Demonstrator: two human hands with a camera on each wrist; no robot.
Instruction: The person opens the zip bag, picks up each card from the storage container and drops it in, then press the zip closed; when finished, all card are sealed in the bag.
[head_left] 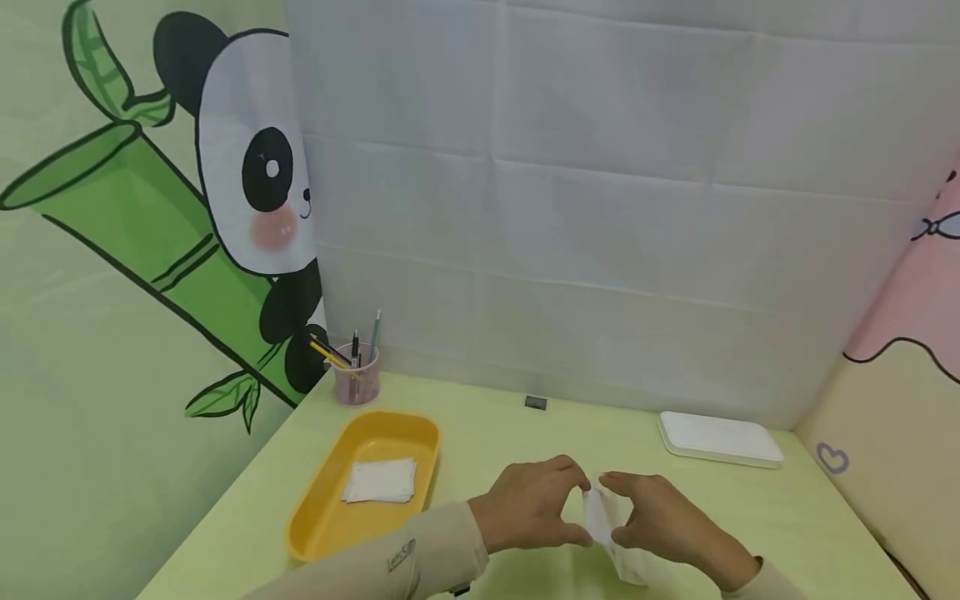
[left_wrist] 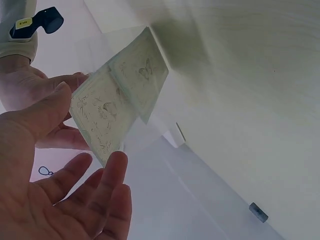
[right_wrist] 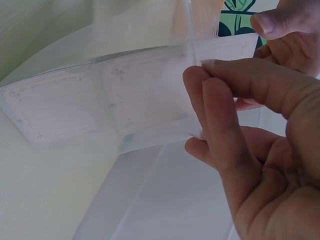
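My left hand [head_left: 528, 507] holds a small stack of printed cards [left_wrist: 102, 112] by its opposite edges, between thumb and fingers. The far part of the stack sits inside a clear plastic sleeve [right_wrist: 155, 137], and the near end sticks out of its mouth. Across from it, my right hand [head_left: 663, 517] pinches the sleeve's edge near the mouth, as the right wrist view shows. More cards [right_wrist: 55, 107] with fine ornamental borders show through the plastic. Both hands are above the front of the table, the sleeve tilted between them.
On the left lies a yellow tray [head_left: 315, 508] with white cards [head_left: 380, 481] in it. Behind it stands a pink pen cup [head_left: 356, 387] with pencils and pens. A small dark block [head_left: 536, 402] lies near the back edge, a flat white case [head_left: 720, 439] at the back right.
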